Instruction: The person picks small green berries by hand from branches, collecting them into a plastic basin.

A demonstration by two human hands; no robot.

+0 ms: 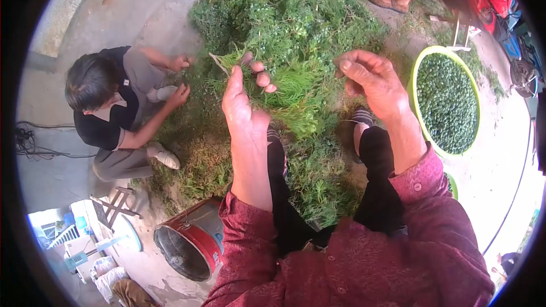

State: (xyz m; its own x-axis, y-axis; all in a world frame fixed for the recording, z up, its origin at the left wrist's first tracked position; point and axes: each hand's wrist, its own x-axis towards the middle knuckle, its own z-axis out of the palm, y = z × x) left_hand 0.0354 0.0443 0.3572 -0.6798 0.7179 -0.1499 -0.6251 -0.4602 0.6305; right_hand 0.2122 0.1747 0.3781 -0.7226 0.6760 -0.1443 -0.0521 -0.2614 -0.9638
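Near the middle of the view, my left hand (245, 94) is closed around a green leafy sprig (293, 94), whose feathery leaves spread to the right and whose bare stem sticks out at the upper left. My right hand (372, 82) is raised to the right of the sprig, apart from it. Its thumb and index finger are pressed together, and whatever may be between them is too small to make out. Below both hands lies a large pile of green branches (301, 28) with small bluish berries.
At the left a co-worker (102, 96) sits low with both hands at the pile's edge. A yellow-green tub (414, 94) full of green berries stands right. A red-grey bucket (199, 233) lies lower left, near a folding stool (116, 207). Another person's foot (389, 1) is upper right.
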